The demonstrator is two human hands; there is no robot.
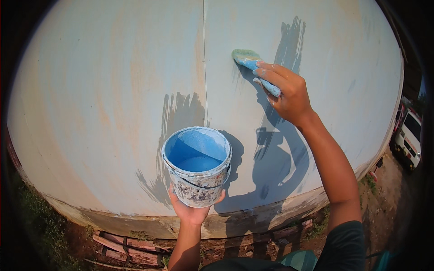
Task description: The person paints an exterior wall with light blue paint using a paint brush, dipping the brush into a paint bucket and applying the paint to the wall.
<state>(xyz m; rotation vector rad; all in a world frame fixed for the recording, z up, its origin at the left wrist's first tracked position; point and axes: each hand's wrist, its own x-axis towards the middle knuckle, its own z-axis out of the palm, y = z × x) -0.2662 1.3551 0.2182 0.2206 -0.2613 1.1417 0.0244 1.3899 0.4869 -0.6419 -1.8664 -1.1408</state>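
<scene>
My left hand (195, 212) holds up a paint-spattered white bucket (202, 187) from below, fingers spread round its base. Blue liquid paint (195, 163) lies inside, part lit and part in shade. In my right hand (287, 90) is a paintbrush (257, 67) with a blue-smeared handle; its bristles point up and left, touching or very close to the wall (113, 90). That wall is pale blue-grey with faint tan streaks. Darker, wet-looking strokes (289, 45) show above the right hand, and others (181, 110) show behind the bucket.
A vertical seam (204, 58) runs down the panel. At its foot is a stained concrete ledge (149, 224). Reddish bricks or tiles (129, 248) lie on the ground at lower left, beside grass (45, 226). A white vehicle (409, 135) stands at far right. My shadow falls across the wall.
</scene>
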